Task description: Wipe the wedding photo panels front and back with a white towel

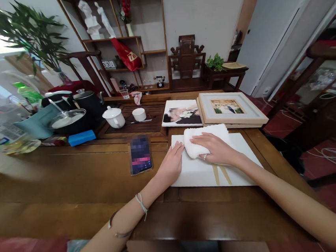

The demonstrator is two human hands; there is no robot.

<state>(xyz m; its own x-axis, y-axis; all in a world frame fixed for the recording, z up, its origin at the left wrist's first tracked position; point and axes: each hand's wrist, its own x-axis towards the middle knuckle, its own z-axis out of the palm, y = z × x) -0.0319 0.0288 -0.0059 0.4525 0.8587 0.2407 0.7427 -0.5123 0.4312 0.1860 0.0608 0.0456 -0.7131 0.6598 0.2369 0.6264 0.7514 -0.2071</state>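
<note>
A white board (187, 175) lies flat on the wooden table, with two tan strips (220, 174) spreading in a V near its front edge. My right hand (217, 147) rests on a folded white towel (194, 151), gripping and pressing it against the board; a ring shows on one finger. The towel hides part of the board's far side. My left hand (173, 163) lies flat on the board's left edge, fingers stretched out, their tips close to the towel. Left of that hand is a phone (140, 154) with a blurred screen.
Behind the board lie a photo panel (181, 113) and a framed picture (231, 108). A white lidded cup (113, 117) and a small white bowl (139, 114) stand on a dark tea tray (156, 127). Further left are a blue block (81, 138), a lidded pan (68, 119) and a black kettle (87, 102).
</note>
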